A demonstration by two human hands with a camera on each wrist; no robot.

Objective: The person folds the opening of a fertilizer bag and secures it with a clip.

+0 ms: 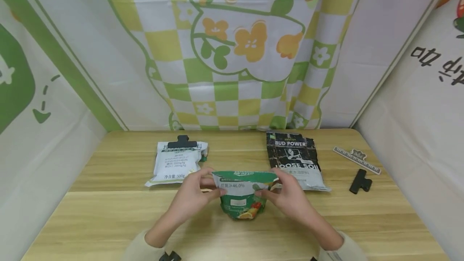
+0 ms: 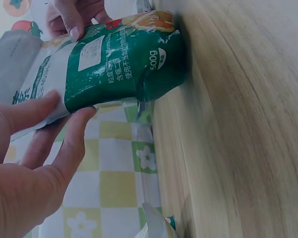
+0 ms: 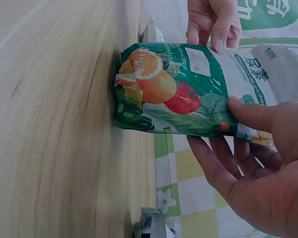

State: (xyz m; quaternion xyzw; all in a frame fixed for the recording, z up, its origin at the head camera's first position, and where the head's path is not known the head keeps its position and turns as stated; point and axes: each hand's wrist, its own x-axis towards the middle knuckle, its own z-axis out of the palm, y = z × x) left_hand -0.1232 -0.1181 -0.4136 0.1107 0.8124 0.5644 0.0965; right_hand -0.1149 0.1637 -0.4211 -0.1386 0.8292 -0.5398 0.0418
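Observation:
A green and white fertilizer bag (image 1: 239, 202) with printed fruit and "500g" stands upright at the middle of the table, its base on the wood. My left hand (image 1: 195, 190) grips its left side, thumb on the front and fingers behind, as the left wrist view also shows. On the opposite side my right hand (image 1: 288, 194) holds the bag the same way; in the right wrist view its thumb presses the printed front. The upper part of the bag (image 3: 283, 72) is plain silvery grey and leans back.
Back left lies a white bag (image 1: 175, 164) with a black clip (image 1: 182, 141) across its top. A black "Loose Soil" bag (image 1: 295, 160) lies back right. Farther right are a long patterned clip (image 1: 357, 159) and a second black clip (image 1: 360, 181). Printed curtains (image 1: 232, 104) hang behind the table.

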